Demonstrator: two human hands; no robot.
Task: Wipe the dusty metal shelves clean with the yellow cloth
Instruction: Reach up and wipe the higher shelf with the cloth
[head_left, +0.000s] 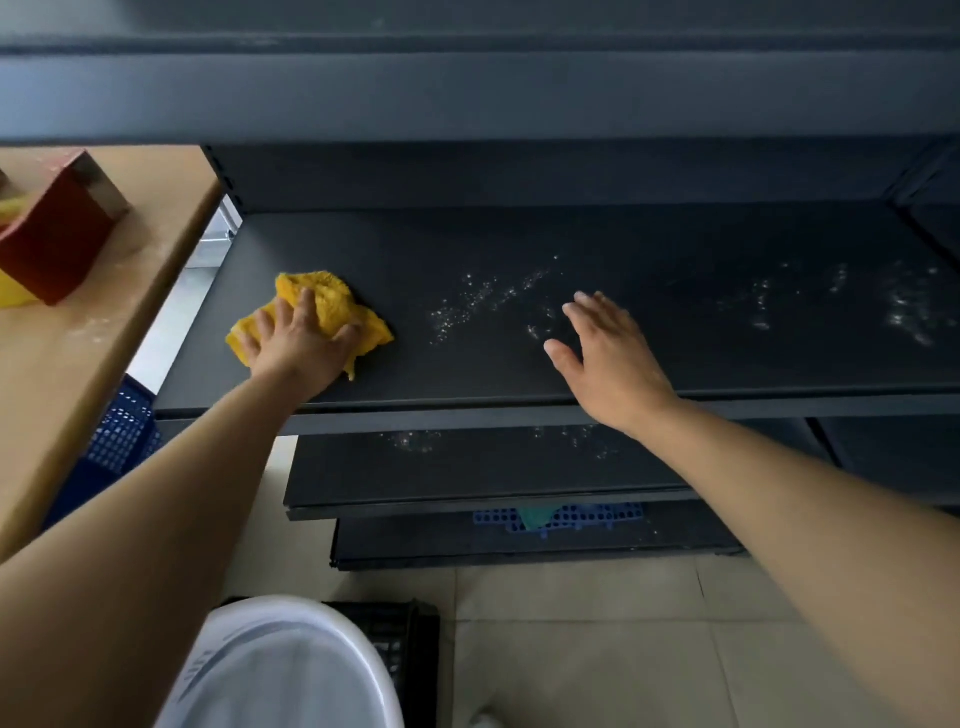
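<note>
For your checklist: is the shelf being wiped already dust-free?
No, white dust specks lie on the shelf right of the yellow cloth.

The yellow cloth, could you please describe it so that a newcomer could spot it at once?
On the dark metal shelving unit, find the large shelf in the middle of the view, speckled with white dust. Near its left end lies the yellow cloth, crumpled under the left hand. It is the only bright, soft thing on that dark shelf.
</note>
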